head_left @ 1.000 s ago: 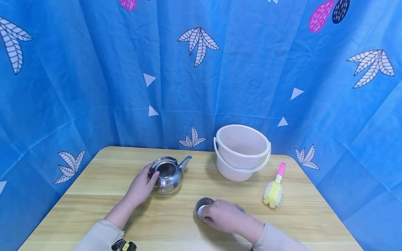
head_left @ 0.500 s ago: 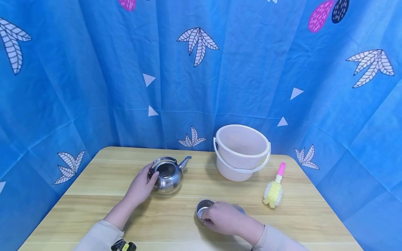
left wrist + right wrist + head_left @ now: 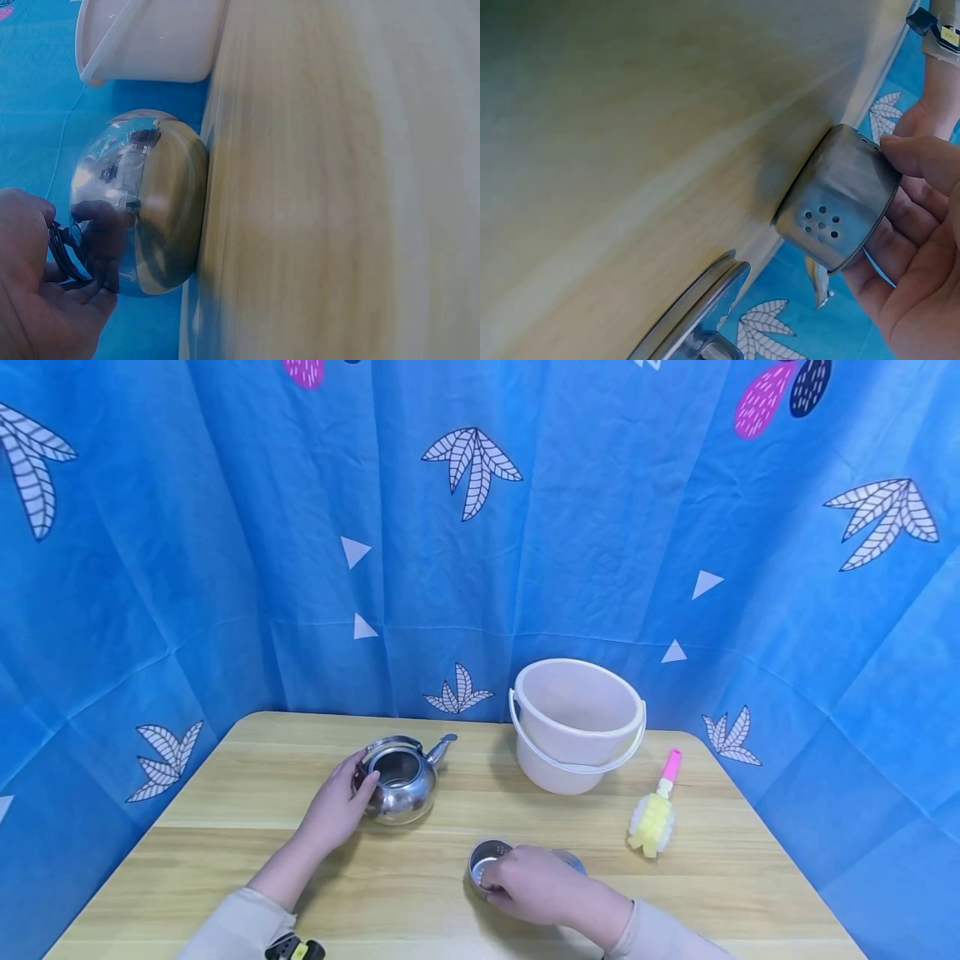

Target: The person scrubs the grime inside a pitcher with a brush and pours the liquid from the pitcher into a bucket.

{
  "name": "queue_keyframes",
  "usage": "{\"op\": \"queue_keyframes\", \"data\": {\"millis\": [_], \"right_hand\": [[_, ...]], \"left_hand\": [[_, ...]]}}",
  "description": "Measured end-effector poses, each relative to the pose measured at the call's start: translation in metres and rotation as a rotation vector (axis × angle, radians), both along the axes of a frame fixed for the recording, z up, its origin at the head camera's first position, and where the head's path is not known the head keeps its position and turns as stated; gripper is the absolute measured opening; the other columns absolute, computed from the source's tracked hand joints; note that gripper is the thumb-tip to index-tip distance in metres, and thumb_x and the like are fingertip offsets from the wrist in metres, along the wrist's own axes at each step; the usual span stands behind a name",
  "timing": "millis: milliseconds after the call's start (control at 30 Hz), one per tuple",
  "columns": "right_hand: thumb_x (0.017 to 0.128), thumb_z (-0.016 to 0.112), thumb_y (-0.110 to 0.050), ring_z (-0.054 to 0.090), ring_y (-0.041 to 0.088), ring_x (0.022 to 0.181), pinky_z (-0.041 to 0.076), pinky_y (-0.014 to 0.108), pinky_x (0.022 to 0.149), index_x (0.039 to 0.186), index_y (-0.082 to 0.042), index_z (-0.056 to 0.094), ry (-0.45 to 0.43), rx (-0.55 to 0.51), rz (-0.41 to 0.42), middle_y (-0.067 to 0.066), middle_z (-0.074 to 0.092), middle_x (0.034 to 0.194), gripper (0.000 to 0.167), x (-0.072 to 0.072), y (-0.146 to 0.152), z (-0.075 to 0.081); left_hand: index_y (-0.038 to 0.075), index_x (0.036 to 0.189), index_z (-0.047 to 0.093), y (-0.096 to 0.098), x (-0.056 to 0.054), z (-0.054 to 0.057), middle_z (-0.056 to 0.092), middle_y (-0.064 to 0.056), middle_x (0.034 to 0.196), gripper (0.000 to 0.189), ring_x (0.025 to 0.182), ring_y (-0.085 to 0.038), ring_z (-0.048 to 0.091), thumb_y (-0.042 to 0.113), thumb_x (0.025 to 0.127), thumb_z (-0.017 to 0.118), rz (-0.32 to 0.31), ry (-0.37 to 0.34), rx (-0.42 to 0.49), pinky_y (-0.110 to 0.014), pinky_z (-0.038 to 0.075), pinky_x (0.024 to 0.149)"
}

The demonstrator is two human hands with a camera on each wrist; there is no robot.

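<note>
A shiny steel teapot [image 3: 408,802] with its top open stands on the table at left, spout pointing to the back right. My left hand [image 3: 339,808] grips its handle, the thumb near the rim; in the left wrist view, fingers curl around the handle beside the round teapot body [image 3: 172,202]. Nearer to me, a perforated steel tea strainer [image 3: 482,867] rests upright on the table. My right hand [image 3: 542,881] pinches its rim, with the thumb outside in the right wrist view. The strainer's wall [image 3: 832,195] shows small holes there. Partly behind the right hand lies a round steel lid [image 3: 572,860].
A white bucket [image 3: 562,752] with its handle hanging in front stands at the back. To its right lies a sponge brush [image 3: 654,818] with a pink handle. A blue patterned curtain [image 3: 450,568] encloses the wooden table [image 3: 247,802] at the back and sides.
My right hand and the strainer have shifted very slightly toward me and to the right. The left hand and teapot have stayed in place.
</note>
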State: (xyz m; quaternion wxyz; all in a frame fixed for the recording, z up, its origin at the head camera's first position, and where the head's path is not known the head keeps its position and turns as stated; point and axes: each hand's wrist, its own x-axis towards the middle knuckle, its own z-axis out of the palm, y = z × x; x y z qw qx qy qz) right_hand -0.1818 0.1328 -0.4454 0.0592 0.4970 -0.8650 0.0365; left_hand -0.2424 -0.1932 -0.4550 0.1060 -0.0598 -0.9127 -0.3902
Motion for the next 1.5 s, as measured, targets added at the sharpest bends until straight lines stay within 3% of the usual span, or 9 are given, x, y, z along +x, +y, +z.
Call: {"op": "queue_keyframes", "data": {"millis": [733, 1167, 1500], "right_hand": [[0.088, 0.075, -0.023, 0.03, -0.005, 0.051, 0.026, 0.011, 0.049, 0.068, -0.025, 0.047, -0.022, -0.002, -0.004, -0.019, 0.033, 0.058, 0.035, 0.0, 0.003, 0.004], [0.09, 0.075, -0.025, 0.034, -0.005, 0.055, 0.028, 0.011, 0.051, 0.068, -0.025, 0.051, -0.055, -0.022, -0.009, -0.02, 0.039, 0.062, 0.032, 0.0, 0.002, 0.016], [0.086, 0.077, -0.016, 0.046, -0.009, 0.061, 0.04, 0.007, 0.058, 0.081, -0.021, 0.069, -0.101, -0.055, -0.026, -0.019, 0.059, 0.071, 0.011, 0.0, 0.008, 0.024]], "left_hand": [[-0.007, 0.152, 0.03, 0.0, -0.001, -0.001, 0.033, -0.033, 0.153, 0.07, 0.139, -0.049, 0.035, 0.045, 0.107, 0.041, -0.003, 0.009, 0.006, -0.06, 0.028, 0.115], [-0.006, 0.153, 0.029, 0.0, -0.001, -0.001, 0.033, -0.032, 0.153, 0.071, 0.14, -0.049, 0.034, 0.046, 0.107, 0.041, -0.003, 0.001, 0.003, -0.06, 0.029, 0.115], [-0.006, 0.153, 0.029, 0.001, -0.001, -0.001, 0.032, -0.032, 0.154, 0.071, 0.14, -0.049, 0.034, 0.047, 0.107, 0.039, 0.002, 0.0, -0.002, -0.06, 0.028, 0.115]]}}
